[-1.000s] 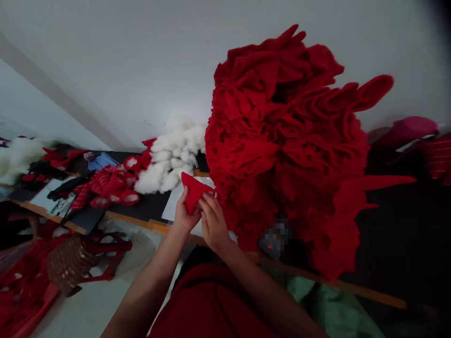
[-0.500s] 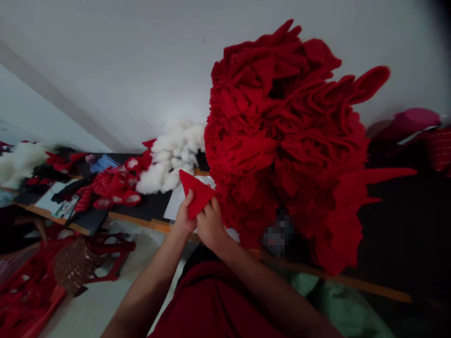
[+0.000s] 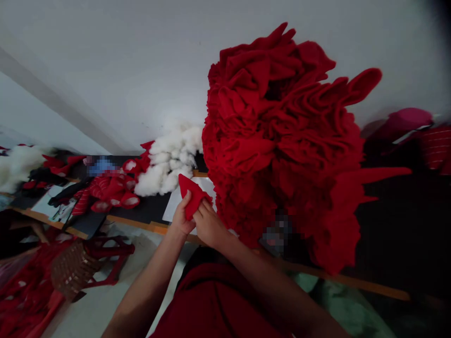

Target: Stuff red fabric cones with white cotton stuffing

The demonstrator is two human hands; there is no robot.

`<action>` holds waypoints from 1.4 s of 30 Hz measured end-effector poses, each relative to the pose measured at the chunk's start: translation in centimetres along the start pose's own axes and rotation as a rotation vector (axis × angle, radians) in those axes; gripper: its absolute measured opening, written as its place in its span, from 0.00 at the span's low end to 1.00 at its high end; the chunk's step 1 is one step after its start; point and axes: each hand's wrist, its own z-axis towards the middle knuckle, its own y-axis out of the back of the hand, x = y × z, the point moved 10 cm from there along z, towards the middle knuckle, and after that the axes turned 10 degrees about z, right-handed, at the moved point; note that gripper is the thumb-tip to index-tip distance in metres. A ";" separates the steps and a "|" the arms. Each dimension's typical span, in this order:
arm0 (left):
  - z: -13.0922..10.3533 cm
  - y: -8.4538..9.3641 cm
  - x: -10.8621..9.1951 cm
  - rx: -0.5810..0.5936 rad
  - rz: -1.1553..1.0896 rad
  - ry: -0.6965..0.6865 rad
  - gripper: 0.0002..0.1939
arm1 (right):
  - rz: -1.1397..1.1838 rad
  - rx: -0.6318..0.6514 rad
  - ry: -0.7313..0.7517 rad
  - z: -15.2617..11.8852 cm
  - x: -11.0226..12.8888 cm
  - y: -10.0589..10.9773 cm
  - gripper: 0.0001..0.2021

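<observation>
Between the fingers [image 3: 204, 214] lies pointed red cloth [image 3: 194, 197].

The small cloth [image 3: 196, 197] is plain red, matching the fabric heap [image 3: 243, 150]; stuffing [image 3: 171, 157], white; counter [image 3: 150, 213], black, orange-brown edged; far-right cloth [image 3: 437, 146], red with pale stripes.

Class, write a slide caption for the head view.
Left hand holds red cloth, right hand at its edge, near heaped red fabric.
</observation>
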 end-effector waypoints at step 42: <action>-0.4 -0.6 -1.4 -0.055 -0.132 -0.022 0.19 | 0.318 -0.402 -0.438 -1.2 -4.7 4.9 0.30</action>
